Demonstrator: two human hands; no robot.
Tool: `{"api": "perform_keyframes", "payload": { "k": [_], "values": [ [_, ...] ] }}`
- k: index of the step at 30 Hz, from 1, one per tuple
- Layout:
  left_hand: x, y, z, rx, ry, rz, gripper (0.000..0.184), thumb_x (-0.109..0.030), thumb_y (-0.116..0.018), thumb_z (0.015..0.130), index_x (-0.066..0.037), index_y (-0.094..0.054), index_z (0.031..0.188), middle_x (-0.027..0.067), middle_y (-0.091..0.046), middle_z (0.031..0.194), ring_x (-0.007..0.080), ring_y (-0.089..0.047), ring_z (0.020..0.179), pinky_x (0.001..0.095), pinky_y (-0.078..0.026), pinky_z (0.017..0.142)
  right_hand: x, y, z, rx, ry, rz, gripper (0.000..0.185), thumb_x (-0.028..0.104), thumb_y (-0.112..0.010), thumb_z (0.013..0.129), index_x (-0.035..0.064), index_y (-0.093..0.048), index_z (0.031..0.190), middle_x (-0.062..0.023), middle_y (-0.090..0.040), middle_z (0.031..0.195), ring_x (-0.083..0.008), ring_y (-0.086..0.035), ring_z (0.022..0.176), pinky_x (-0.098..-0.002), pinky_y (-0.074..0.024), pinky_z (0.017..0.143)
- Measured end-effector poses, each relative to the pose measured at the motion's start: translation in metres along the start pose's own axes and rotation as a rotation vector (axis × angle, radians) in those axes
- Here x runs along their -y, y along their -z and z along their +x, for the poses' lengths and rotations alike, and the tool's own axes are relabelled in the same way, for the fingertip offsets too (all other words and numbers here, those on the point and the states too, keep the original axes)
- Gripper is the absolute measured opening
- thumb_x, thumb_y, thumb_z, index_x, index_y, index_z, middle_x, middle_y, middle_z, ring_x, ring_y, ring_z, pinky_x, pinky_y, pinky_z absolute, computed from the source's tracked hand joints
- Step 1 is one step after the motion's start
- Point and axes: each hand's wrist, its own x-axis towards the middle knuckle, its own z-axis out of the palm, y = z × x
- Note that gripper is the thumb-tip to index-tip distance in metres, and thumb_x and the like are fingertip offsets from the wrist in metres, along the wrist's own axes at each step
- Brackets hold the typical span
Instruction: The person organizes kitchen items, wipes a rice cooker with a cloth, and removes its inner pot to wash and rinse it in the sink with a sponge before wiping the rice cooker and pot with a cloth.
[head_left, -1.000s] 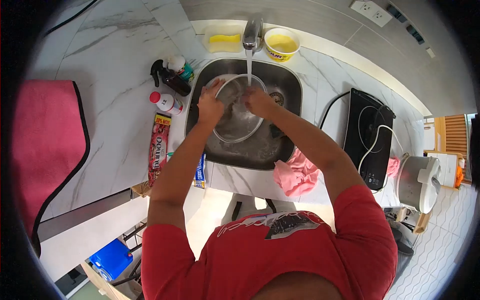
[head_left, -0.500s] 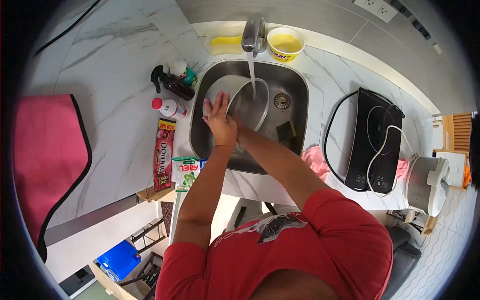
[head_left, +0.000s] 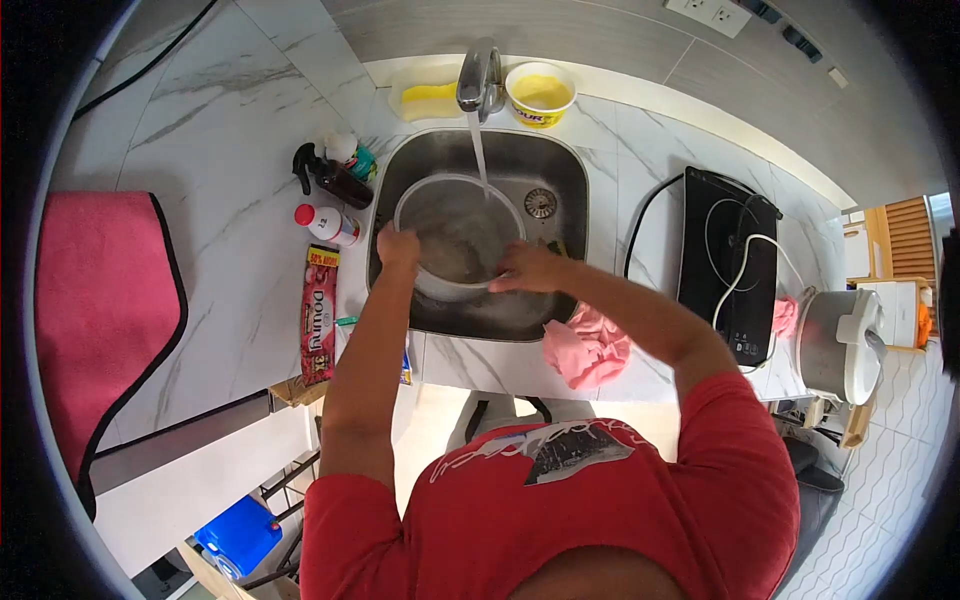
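Note:
A round translucent bowl (head_left: 455, 225) sits level in the steel sink (head_left: 560, 165), with water in it. Running water from the faucet (head_left: 480, 85) falls on its far edge. At the bowl's left rim, my left hand (head_left: 398, 248) is closed, its fingertips mostly hidden. My right hand (head_left: 528, 268) pinches the near right rim, thumb and fingers against the edge. Part of a dark sponge (head_left: 556, 247) shows behind my right hand, close to the drain (head_left: 540, 203).
A yellow tub (head_left: 540, 95) and a tray with a yellow sponge (head_left: 428, 97) stand behind the sink. Bottles (head_left: 335, 225) and a red Downy pack (head_left: 320, 315) are at left. A pink cloth (head_left: 588, 347) lies on the front edge; an induction cooker (head_left: 730, 265) is at right.
The bowl has gone from tilted to level and sits under the stream. My hands, crossed close together before, are apart on opposite sides of its rim. The view has shifted slightly.

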Motion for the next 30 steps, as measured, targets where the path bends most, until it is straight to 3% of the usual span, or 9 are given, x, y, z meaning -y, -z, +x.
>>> {"api": "perform_keyframes", "payload": {
  "k": [1,4,7,8,9,10,13,21,30],
  "values": [
    [-0.001,0.001,-0.002,0.075,0.206,-0.074,0.042,-0.011,-0.056,0.074,-0.005,-0.055,0.115,0.0091,-0.050,0.124,0.0314,-0.046,0.115,0.0466,-0.038,0.094,-0.003,0.019,-0.007,-0.061,0.057,0.010,0.050,0.051,-0.057,0.078,0.0052,-0.065,0.096,-0.0144,-0.059,0.100,-0.0299,-0.051,0.103,-0.0433,-0.0407,0.084],
    [-0.003,0.001,-0.013,0.309,0.829,-0.281,0.035,-0.019,-0.061,0.078,0.002,-0.059,0.106,0.0111,-0.059,0.109,0.0274,-0.055,0.105,0.0386,-0.044,0.090,-0.021,0.060,0.003,-0.171,0.175,0.035,0.051,0.052,-0.066,0.068,0.0031,-0.067,0.083,-0.0158,-0.060,0.090,-0.0322,-0.053,0.094,-0.0445,-0.0413,0.079],
    [-0.007,-0.012,-0.029,0.316,0.965,-0.485,0.034,-0.022,-0.066,0.077,0.003,-0.062,0.099,0.0121,-0.062,0.099,0.0229,-0.055,0.103,0.0356,-0.048,0.084,0.014,0.101,0.010,-0.165,0.138,0.096,0.052,0.051,-0.069,0.065,0.0019,-0.066,0.081,-0.0173,-0.059,0.085,-0.0334,-0.054,0.087,-0.0455,-0.0406,0.078],
    [0.022,-0.029,-0.016,0.329,0.963,-0.481,0.034,-0.022,-0.066,0.077,0.003,-0.062,0.099,0.0121,-0.062,0.099,0.0229,-0.055,0.103,0.0356,-0.048,0.084,0.022,0.106,0.014,-0.169,0.125,0.093,0.052,0.051,-0.069,0.065,0.0019,-0.066,0.081,-0.0173,-0.059,0.085,-0.0334,-0.054,0.087,-0.0455,-0.0406,0.078],
    [0.073,-0.058,0.011,0.526,0.727,-0.396,0.032,-0.021,-0.066,0.077,0.003,-0.062,0.098,0.0140,-0.062,0.100,0.0224,-0.055,0.104,0.0405,-0.048,0.084,0.029,0.108,0.019,-0.186,0.213,-0.031,0.051,0.051,-0.069,0.065,0.0019,-0.066,0.079,-0.0180,-0.059,0.082,-0.0340,-0.055,0.085,-0.0465,-0.0408,0.077],
    [0.060,-0.062,0.006,0.713,0.480,-0.309,0.031,-0.020,-0.066,0.077,0.003,-0.063,0.097,0.0159,-0.061,0.101,0.0220,-0.055,0.104,0.0454,-0.048,0.084,0.036,0.112,0.022,-0.202,0.297,-0.159,0.051,0.051,-0.069,0.064,0.0018,-0.066,0.077,-0.0187,-0.060,0.078,-0.0345,-0.056,0.083,-0.0475,-0.0411,0.076],
    [0.016,-0.081,0.009,0.767,0.155,-0.162,0.038,-0.026,-0.069,0.075,0.001,-0.062,0.101,0.0147,-0.062,0.101,0.0216,-0.057,0.100,0.0476,-0.046,0.083,0.061,0.128,0.025,-0.002,0.259,-0.192,0.052,0.052,-0.069,0.062,0.0021,-0.067,0.075,-0.0194,-0.061,0.071,-0.0359,-0.059,0.079,-0.0505,-0.0416,0.075],
    [-0.144,-0.019,-0.017,1.132,0.114,-0.185,0.043,-0.030,-0.066,0.076,-0.003,-0.059,0.108,0.0112,-0.060,0.108,0.0205,-0.053,0.107,0.0444,-0.037,0.094,0.098,0.142,0.037,0.071,0.161,-0.356,0.054,0.055,-0.069,0.060,0.0024,-0.067,0.072,-0.0189,-0.061,0.068,-0.0368,-0.059,0.077,-0.0523,-0.0422,0.075],
    [-0.158,-0.016,0.003,1.161,0.061,-0.115,0.049,-0.035,-0.065,0.076,-0.006,-0.057,0.115,0.0087,-0.058,0.117,0.0204,-0.049,0.114,0.0426,-0.029,0.103,0.101,0.145,0.038,0.066,0.086,-0.401,0.055,0.056,-0.069,0.060,0.0023,-0.067,0.071,-0.0175,-0.061,0.067,-0.0362,-0.059,0.076,-0.0508,-0.0429,0.076]
  ]
}}
